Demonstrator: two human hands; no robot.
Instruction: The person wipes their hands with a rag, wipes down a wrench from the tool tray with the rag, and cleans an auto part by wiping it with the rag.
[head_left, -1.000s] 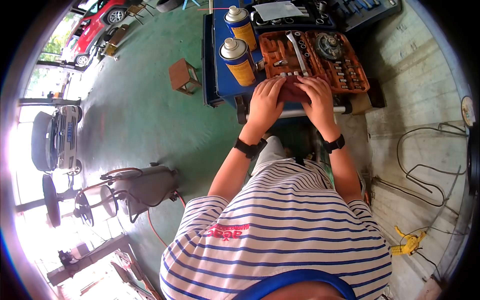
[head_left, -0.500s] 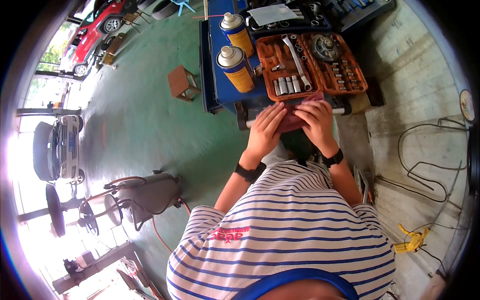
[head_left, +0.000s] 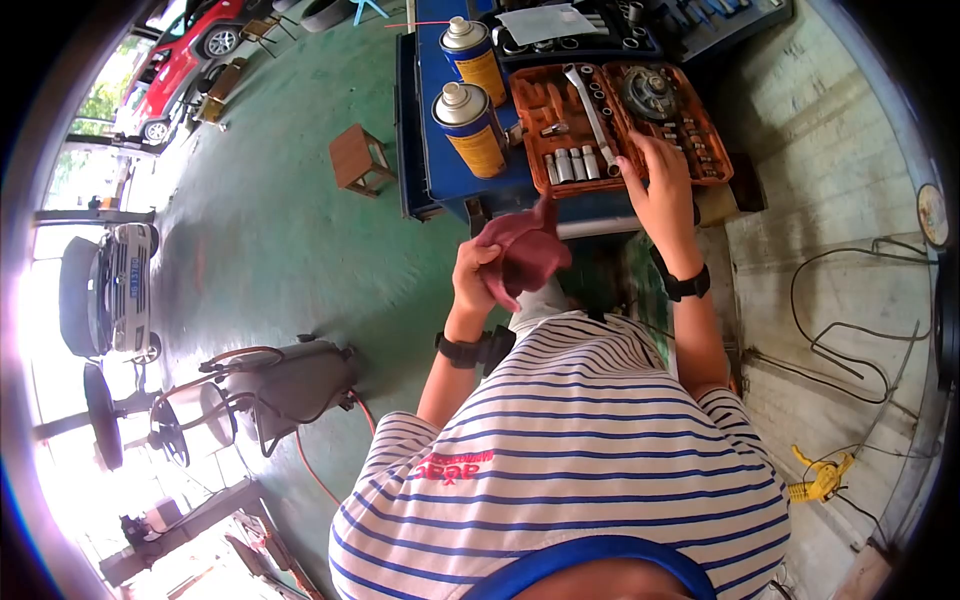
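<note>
My left hand (head_left: 474, 279) grips a dark red cloth (head_left: 532, 252), which hangs bunched in front of my waist. Over the near edge of an orange socket set case (head_left: 553, 92), my right hand (head_left: 660, 190) reaches out with its fingers apart. Its fingertips are close to the lower end of a long silvery wrench (head_left: 591, 118) lying across the case; whether they touch it I cannot tell. Several sockets (head_left: 571, 165) sit in the case's left half. A round metal part (head_left: 648, 93) rests on the right half.
Two spray cans (head_left: 468, 130) stand on the blue tool cart (head_left: 428, 110), left of the case. A dark tool tray (head_left: 640, 40) lies behind it. On the green floor are a wooden stool (head_left: 357, 160) and a grey tank (head_left: 290, 390). Cables hang on the right wall.
Both hands were together on the cloth. My left hand has drawn it down and left, while my right hand has let go and moved up and right to the case.
</note>
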